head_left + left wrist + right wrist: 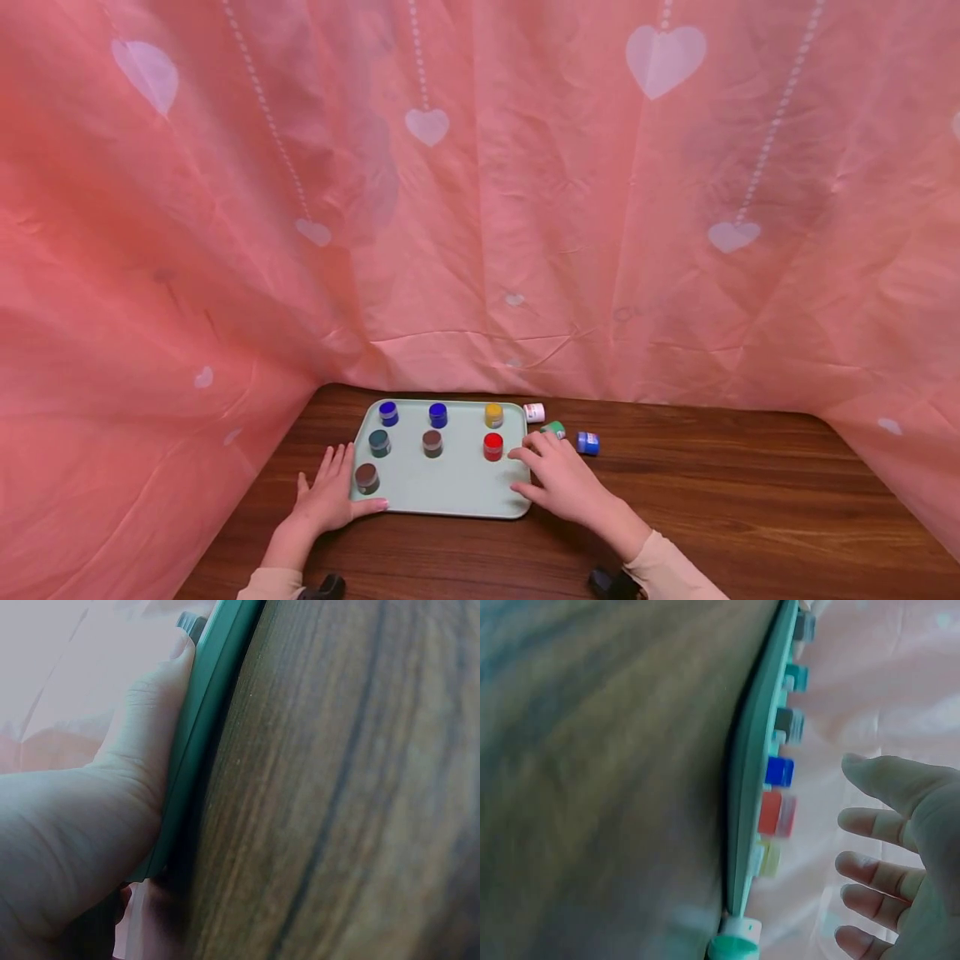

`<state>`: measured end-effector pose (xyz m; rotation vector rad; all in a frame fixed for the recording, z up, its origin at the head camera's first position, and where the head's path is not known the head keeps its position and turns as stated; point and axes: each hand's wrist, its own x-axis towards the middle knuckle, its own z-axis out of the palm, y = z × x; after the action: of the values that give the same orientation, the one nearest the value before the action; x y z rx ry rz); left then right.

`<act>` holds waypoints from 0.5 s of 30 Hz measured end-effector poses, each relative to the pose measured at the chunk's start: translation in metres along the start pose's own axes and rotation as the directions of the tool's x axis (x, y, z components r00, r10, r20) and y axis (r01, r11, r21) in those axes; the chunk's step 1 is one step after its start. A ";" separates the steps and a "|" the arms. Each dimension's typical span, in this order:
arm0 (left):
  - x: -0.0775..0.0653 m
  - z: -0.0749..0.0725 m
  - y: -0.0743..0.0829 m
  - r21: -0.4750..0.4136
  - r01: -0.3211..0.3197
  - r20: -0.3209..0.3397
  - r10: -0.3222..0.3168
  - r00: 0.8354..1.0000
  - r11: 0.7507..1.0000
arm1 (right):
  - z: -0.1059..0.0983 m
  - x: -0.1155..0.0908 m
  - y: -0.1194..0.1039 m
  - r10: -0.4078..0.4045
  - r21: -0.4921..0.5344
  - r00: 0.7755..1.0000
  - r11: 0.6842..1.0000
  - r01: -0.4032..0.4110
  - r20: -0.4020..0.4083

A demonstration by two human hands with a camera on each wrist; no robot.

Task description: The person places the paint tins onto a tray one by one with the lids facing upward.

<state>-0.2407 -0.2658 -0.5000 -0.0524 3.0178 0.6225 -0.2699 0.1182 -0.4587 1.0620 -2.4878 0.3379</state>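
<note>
A pale green tray [450,492] bears several small paint jars. Along its back row stand two blue jars and a yellow jar [493,415]; a dark green jar [379,443], a brown jar [432,443] and a red jar [492,447] come in front, with another brown jar [367,478] at the near left. My left hand [330,492] rests against the tray's left corner, its thumb along the front rim and its fingers spread on the left side. Above the tray's right edge hovers my right hand [562,475], fingers parted and holding nothing, close to the red jar.
Right of the tray, on the brown wooden table [750,483], lie a white jar [534,412], a green jar [554,429] partly behind my right hand, and a blue jar [588,443]. A pink curtain with hearts [525,208] surrounds the table's back and sides.
</note>
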 end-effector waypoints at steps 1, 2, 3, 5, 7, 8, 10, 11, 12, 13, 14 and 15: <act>0.000 0.001 -0.001 -0.002 0.003 0.001 -0.003 1.000 1.000 | 0.000 0.000 0.003 0.008 -0.004 1.000 1.000 -0.008 -0.005; 0.000 0.002 -0.001 -0.004 0.001 -0.003 -0.001 1.000 1.000 | -0.001 -0.001 0.005 0.016 -0.005 1.000 1.000 -0.016 -0.011; 0.001 0.003 -0.003 -0.008 -0.003 -0.008 0.003 1.000 1.000 | -0.002 -0.001 0.008 0.024 -0.008 1.000 1.000 -0.024 -0.017; 0.003 0.004 -0.005 -0.014 -0.016 -0.020 0.016 1.000 1.000 | -0.003 -0.002 0.013 0.041 -0.014 0.999 0.999 -0.041 -0.029; 0.004 0.006 -0.007 -0.013 -0.019 -0.022 0.019 1.000 1.000 | -0.004 -0.004 0.017 0.057 -0.015 0.997 0.998 -0.058 -0.042; 0.004 0.007 -0.008 -0.016 -0.021 -0.024 0.020 1.000 1.000 | -0.004 -0.004 0.019 0.066 -0.016 0.997 0.998 -0.067 -0.049; 0.004 0.007 -0.008 -0.020 -0.019 -0.022 0.018 1.000 1.000 | -0.004 -0.006 0.024 0.081 -0.018 0.995 0.996 -0.083 -0.062; 0.005 0.008 -0.008 -0.018 -0.012 -0.017 0.011 1.000 1.000 | -0.004 -0.006 0.026 0.090 -0.018 0.994 0.996 -0.092 -0.069; 0.004 0.007 -0.007 -0.019 -0.009 -0.014 0.008 1.000 1.000 | -0.004 -0.007 0.029 0.099 -0.022 0.992 0.995 -0.101 -0.074; 0.004 0.007 -0.007 -0.018 -0.006 -0.010 0.006 1.000 1.000 | -0.004 -0.008 0.032 0.107 -0.025 0.991 0.994 -0.109 -0.079; 0.004 0.006 -0.006 -0.017 -0.004 -0.006 0.004 1.000 1.000 | -0.004 -0.008 0.036 0.115 -0.023 0.990 0.993 -0.117 -0.086; 0.003 0.004 -0.005 -0.013 -0.002 -0.001 0.002 1.000 1.000 | -0.004 -0.009 0.039 0.125 -0.022 0.988 0.992 -0.127 -0.086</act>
<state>-0.2436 -0.2686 -0.5061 -0.0507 3.0148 0.6422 -0.2917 0.1522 -0.4613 0.8638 -2.4821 0.3770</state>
